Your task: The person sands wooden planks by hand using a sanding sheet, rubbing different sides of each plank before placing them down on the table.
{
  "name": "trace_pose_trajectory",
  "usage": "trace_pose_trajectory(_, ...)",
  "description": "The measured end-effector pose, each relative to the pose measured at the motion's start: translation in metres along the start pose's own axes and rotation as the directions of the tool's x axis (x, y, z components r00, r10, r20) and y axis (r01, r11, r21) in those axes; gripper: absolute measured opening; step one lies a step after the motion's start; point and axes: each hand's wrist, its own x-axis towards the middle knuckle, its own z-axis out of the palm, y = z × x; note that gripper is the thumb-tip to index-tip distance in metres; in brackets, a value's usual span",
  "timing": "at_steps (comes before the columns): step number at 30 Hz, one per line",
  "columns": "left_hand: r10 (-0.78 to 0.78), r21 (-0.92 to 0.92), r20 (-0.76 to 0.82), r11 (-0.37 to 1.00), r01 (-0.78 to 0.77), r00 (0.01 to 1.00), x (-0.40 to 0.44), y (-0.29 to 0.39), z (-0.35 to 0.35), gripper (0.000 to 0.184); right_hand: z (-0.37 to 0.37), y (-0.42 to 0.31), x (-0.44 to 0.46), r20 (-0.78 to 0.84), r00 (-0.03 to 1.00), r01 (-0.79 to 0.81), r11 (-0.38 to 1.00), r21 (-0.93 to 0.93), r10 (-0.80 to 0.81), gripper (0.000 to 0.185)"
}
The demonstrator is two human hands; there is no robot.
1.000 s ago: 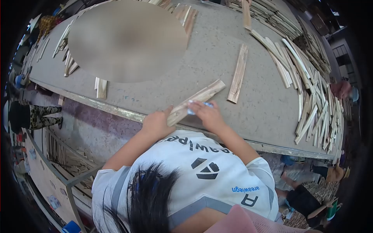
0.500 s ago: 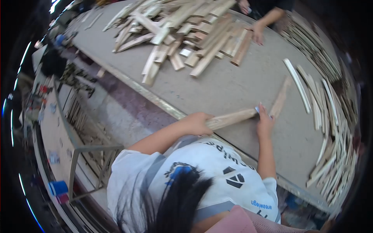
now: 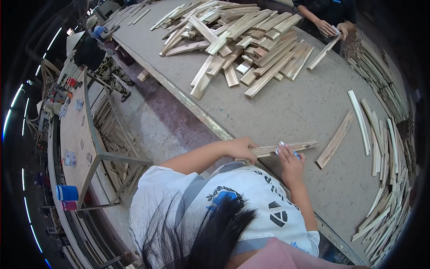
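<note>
My left hand [image 3: 242, 149] is closed around the near end of a wooden strip [image 3: 306, 145], which lies over the edge of the table [image 3: 277, 116]. Against the middle of that strip rests my right hand [image 3: 292, 167], its fingers bent around a small white-and-blue piece [image 3: 296, 154] whose kind I cannot make out. Another wooden strip [image 3: 335, 140] lies apart on the table, just right of the held one.
Across the table is a heap of wooden strips [image 3: 251, 42]. A co-worker's hands [image 3: 333, 30] hold a strip [image 3: 323, 54] and something white. More thin strips [image 3: 380, 210] are piled at the right. A metal-framed bench [image 3: 101, 154] stands left.
My right hand has moved from the strip's far end back to its middle. The co-worker has lifted a strip from the heap's edge. The whole view has shifted.
</note>
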Motion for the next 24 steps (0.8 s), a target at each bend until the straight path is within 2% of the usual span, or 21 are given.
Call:
trace_pose_trajectory(2, -0.004, 0.002, -0.002, 1.0, 0.004, 1.0, -0.005, 0.005, 0.001, 0.058, 0.005, 0.03, -0.009, 0.022, 0.999, -0.03, 0.989, -0.141, 0.034, 0.055)
trace_pose_trajectory(3, 0.001, 0.021, -0.009, 1.0, 0.0, 1.0, -0.004, 0.005, 0.0, 0.058, -0.004, 0.041, -0.007, 0.024, 0.999, -0.04, 0.99, -0.138, 0.043, 0.055)
trace_pose_trajectory(4, 0.008, 0.038, -0.017, 0.999, -0.007, 1.0, -0.003, 0.004, -0.001, 0.059, -0.02, 0.052, 0.002, 0.035, 0.955, -0.282, 0.941, -0.186, 0.293, 0.059)
trace_pose_trajectory(5, 0.008, 0.032, -0.012, 0.999, -0.008, 1.0, 0.002, -0.001, -0.002, 0.059, -0.029, 0.058, 0.007, 0.033, 0.853, -0.499, 0.833, -0.238, 0.52, 0.063)
trace_pose_trajectory(6, 0.009, 0.012, -0.003, 1.0, -0.009, 1.0, 0.01, -0.011, -0.004, 0.06, -0.028, 0.047, 0.01, 0.036, 0.896, -0.413, 0.86, -0.3, 0.443, 0.07)
trace_pose_trajectory(7, 0.009, -0.008, 0.008, 1.0, -0.009, 1.0, 0.013, -0.016, -0.003, 0.062, -0.026, 0.023, 0.01, 0.042, 0.895, -0.411, 0.859, -0.304, 0.443, 0.07)
trace_pose_trajectory(9, 0.011, -0.009, 0.023, 1.0, -0.011, 1.0, 0.012, -0.017, -0.002, 0.062, -0.025, -0.018, 0.01, 0.13, 0.99, -0.037, 0.994, -0.103, 0.05, 0.058)
trace_pose_trajectory(11, 0.012, -0.001, 0.037, 1.0, -0.012, 0.999, 0.013, -0.017, -0.001, 0.063, -0.012, -0.002, 0.003, 0.108, 0.994, -0.014, 0.997, -0.077, 0.022, 0.057)
trace_pose_trajectory(13, -0.032, -0.174, 0.034, 0.984, 0.038, 0.999, 0.013, -0.023, 0.006, 0.052, -0.01, 0.032, -0.002, 0.09, 0.996, 0.001, 0.999, -0.042, 0.003, 0.057)
trace_pose_trajectory(14, -0.036, -0.175, 0.038, 0.984, 0.042, 0.999, 0.015, -0.027, 0.006, 0.052, -0.014, 0.064, 0.001, 0.036, 0.977, -0.207, 0.973, -0.104, 0.212, 0.056)
trace_pose_trajectory(15, 0.002, -0.149, 0.053, 0.989, 0.006, 0.999, 0.017, -0.029, 0.006, 0.046, -0.023, 0.07, 0.009, -0.028, 0.913, -0.406, 0.9, -0.157, 0.407, 0.055)
trace_pose_trajectory(16, 0.043, -0.126, 0.065, 0.991, -0.034, 0.997, 0.018, -0.029, 0.005, 0.039, -0.022, 0.065, 0.01, -0.025, 0.914, -0.403, 0.901, -0.16, 0.404, 0.055)
trace_pose_trajectory(17, 0.044, -0.129, 0.063, 0.991, -0.036, 0.997, 0.017, -0.028, 0.004, 0.039, -0.019, 0.055, 0.011, -0.02, 0.951, -0.305, 0.931, -0.201, 0.308, 0.054)
trace_pose_trajectory(18, -0.002, -0.183, 0.096, 0.983, 0.02, 0.995, 0.009, -0.016, 0.002, 0.034, -0.021, 0.036, 0.016, -0.011, 0.977, -0.208, 0.948, -0.242, 0.212, 0.054)
trace_pose_trajectory(19, -0.043, -0.232, 0.13, 0.97, 0.073, 0.991, 0.005, -0.008, 0.0, 0.028, -0.024, 0.016, 0.017, -0.013, 0.978, -0.207, 0.947, -0.246, 0.21, 0.054)
trace_pose_trajectory(21, -0.007, -0.223, 0.108, 0.974, 0.031, 0.994, 0.011, -0.017, 0.003, 0.027, -0.027, -0.015, 0.016, 0.112, 0.994, 0.007, 1.0, 0.005, -0.008, 0.056)
trace_pose_trajectory(22, 0.021, -0.212, 0.095, 0.977, 0.0, 0.995, 0.012, -0.018, 0.004, 0.026, -0.024, 0.005, 0.015, 0.087, 0.995, 0.035, 0.994, 0.105, -0.044, 0.054)
trace_pose_trajectory(23, 0.021, -0.2, 0.124, 0.98, 0.004, 0.992, 0.011, -0.019, 0.003, 0.026, -0.018, 0.037, 0.013, 0.085, 0.996, 0.005, 0.995, 0.098, -0.014, 0.054)
trace_pose_trajectory(24, -0.004, -0.279, 0.125, 0.96, 0.039, 0.992, 0.008, -0.015, 0.003, 0.027, -0.012, 0.075, 0.009, 0.033, 0.99, -0.139, 0.99, 0.016, 0.138, 0.054)
